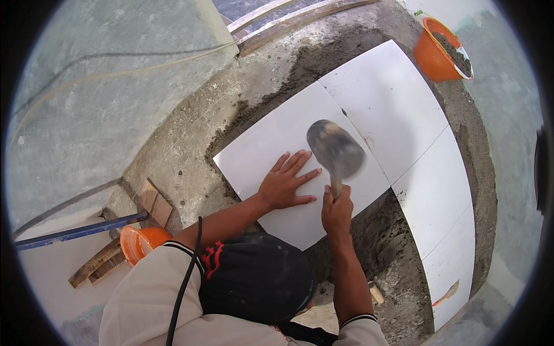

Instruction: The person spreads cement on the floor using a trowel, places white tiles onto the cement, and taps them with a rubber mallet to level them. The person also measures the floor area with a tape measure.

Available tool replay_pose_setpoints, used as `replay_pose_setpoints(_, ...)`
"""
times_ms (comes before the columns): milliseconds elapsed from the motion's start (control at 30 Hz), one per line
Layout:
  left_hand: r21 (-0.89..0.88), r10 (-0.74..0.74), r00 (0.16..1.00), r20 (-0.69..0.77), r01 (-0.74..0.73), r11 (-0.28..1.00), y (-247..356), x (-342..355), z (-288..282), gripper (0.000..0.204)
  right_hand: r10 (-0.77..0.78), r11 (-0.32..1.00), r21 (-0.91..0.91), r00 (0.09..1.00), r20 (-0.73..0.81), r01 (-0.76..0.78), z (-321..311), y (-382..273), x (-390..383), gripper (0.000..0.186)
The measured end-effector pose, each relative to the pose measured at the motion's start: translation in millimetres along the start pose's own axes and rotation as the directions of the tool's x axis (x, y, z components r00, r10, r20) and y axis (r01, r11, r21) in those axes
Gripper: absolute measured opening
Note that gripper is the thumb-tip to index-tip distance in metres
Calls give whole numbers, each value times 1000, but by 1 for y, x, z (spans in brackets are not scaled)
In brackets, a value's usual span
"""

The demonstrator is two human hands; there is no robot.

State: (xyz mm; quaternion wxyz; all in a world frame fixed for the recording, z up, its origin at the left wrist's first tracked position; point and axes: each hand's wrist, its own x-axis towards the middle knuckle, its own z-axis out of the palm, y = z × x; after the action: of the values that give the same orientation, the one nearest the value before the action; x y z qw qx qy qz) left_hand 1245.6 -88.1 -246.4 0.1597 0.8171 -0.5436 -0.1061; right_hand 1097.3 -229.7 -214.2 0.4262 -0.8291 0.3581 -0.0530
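My left hand (283, 187) lies flat with fingers spread on a large white tile (259, 150). In my right hand (337, 212) is the handle of a rubber mallet (336, 149). Its dark, worn head, slightly blurred, is over the same tile, to the right of my left hand; whether it touches the surface I cannot tell. Along the right edge of this tile runs a thin joint with another white tile (384, 104). More white tiles (433, 170) continue down the right side. Grey-brown mortar (384, 236) shows beside the tile's lower right edge.
An orange bucket of mortar (434, 55) stands at the far right. At the left are another orange bucket (141, 242), a blue bar (81, 230) and a brown tile piece (154, 203). A short wooden handle (376, 293) lies near my right forearm. Walls border both sides.
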Motion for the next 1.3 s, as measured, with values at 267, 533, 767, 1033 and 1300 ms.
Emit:
replay_pose_setpoints(267,-52,22,997,-74,-26,998,0,-3,5,74,3,999,-43,999,37,-2,0,-14,11,36)
replay_pose_setpoints(533,-49,66,998,-21,-67,997,-13,-26,9,71,-32,992,119,997,-75,41,-3,-35,-21,36)
replay_pose_setpoints(767,-74,121,993,14,-119,990,-14,-38,0,70,61,997,-53,998,29,-59,38,-18,-22,35)
replay_pose_setpoints(1033,-57,119,993,-22,-120,991,-15,-36,2,69,23,996,84,997,-74,-16,37,-36,-22,34)
replay_pose_setpoints(1300,-66,129,990,-48,-132,989,-12,-34,2,66,44,998,37,999,-2,-44,35,-40,-20,37)
